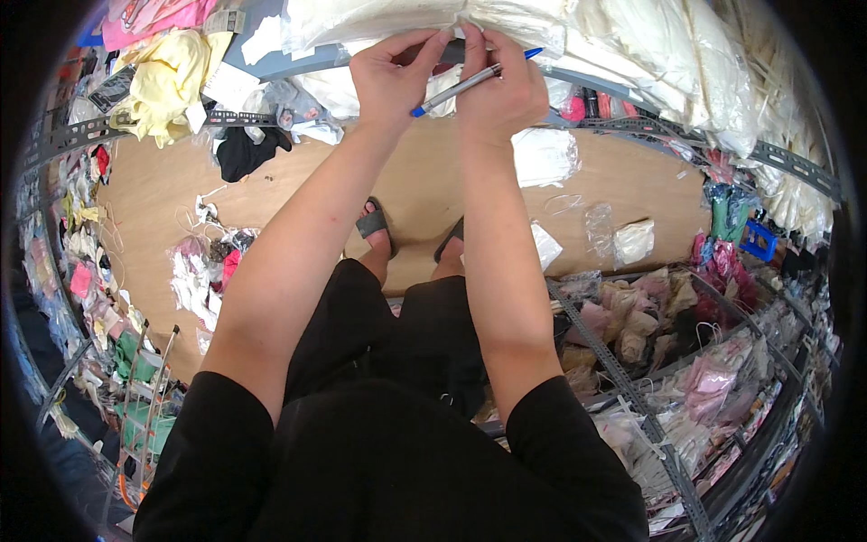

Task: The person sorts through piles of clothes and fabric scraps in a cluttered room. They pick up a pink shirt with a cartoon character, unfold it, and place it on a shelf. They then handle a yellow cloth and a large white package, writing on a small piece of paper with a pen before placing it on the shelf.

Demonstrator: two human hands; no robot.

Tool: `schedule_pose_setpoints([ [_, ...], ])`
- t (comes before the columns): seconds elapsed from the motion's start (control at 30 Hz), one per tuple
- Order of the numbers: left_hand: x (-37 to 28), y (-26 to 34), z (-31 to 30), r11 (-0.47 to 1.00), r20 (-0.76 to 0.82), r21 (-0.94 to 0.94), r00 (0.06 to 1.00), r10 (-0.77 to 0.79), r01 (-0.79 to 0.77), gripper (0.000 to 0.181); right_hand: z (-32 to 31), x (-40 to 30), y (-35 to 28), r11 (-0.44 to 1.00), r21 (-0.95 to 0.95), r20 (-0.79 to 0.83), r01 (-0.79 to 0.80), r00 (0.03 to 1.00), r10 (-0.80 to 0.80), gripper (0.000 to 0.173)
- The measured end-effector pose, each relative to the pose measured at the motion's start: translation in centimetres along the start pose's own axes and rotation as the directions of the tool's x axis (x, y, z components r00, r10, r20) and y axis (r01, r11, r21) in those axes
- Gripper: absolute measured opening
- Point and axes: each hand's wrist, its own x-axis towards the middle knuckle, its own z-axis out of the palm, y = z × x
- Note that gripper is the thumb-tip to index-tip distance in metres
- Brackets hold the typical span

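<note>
Both hands are raised at the top middle, in front of a metal shelf [305, 66] stacked with clear plastic bags of off-white cloth [650, 47]. My left hand [389, 71] pinches the edge of a clear plastic bag [406, 15] between thumb and index finger. Close beside it, my right hand [504, 88] pinches the same edge with thumb and index finger. A silver ballpoint pen with blue ends [467, 87] lies slantwise across my right hand, held among the fingers. What exactly is between the fingertips is too small to tell.
A yellow garment [166, 85] and white paper tags [230, 87] lie at the shelf's left. Bagged clothes [203, 271] and a white packet [545, 157] are on the brown floor [305, 196]. Slotted metal racks [609, 359] full of bagged garments stand right; a ladder [145, 420] stands lower left.
</note>
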Motion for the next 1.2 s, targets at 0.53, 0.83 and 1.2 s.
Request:
schedule_pose_setpoints([
  [0.53,-0.6,-1.4,-0.8,0.972,-0.020,0.185,0.989,0.149,-0.142,0.011,-0.3,0.0,-0.6,0.968,0.246,0.024,-0.051,0.999,0.047,0.015],
  [0.83,0.5,-1.0,-0.2,0.954,-0.024,0.279,0.992,0.121,-0.109,0.026,0.2,0.0,0.4,1.000,-0.017,-0.019,0.026,0.999,-0.026,0.030],
  [1.2,2.6,7.5,-0.6,-0.257,0.628,0.689,0.381,0.679,-0.678,0.049,-1.4,3.1,0.8,0.986,-0.044,-0.160,0.159,0.973,-0.164,0.055],
])
